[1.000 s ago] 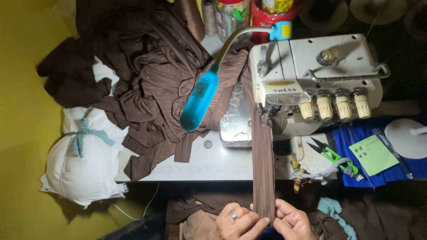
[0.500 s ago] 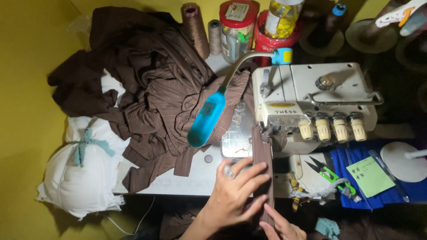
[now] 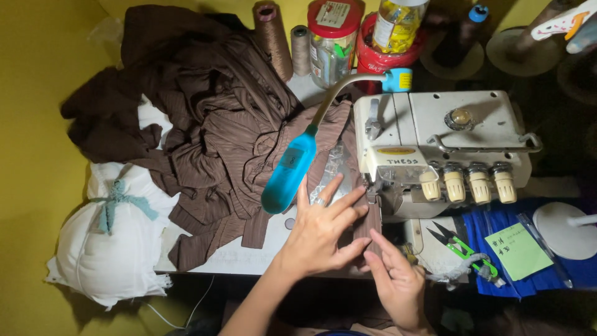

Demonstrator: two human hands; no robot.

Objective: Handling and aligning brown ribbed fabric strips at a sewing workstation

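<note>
The left hand [image 3: 320, 233] lies flat, fingers spread, on a narrow brown ribbed fabric strip [image 3: 372, 225] at the table's front edge, just before the white overlock sewing machine [image 3: 444, 146]. The right hand [image 3: 398, 286], fingers loosely apart, touches the strip's lower end beside a heaped pile of brown cloth [image 3: 205, 137].

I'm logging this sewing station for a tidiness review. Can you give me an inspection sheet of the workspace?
Surface: white table, mostly covered.
Job's things: brown fabric strip lying at the overlock sewing machine, under both hands.
Clutter: heap of brown cloth, thread cones, jars, green snips, green note, blue lamp.
Grippers: left hand flat on the strip, fingers spread; right hand touching its lower part.
Cables: thin white cable hanging below the table edge.
Surroundings: yellow wall, tied white bag.
</note>
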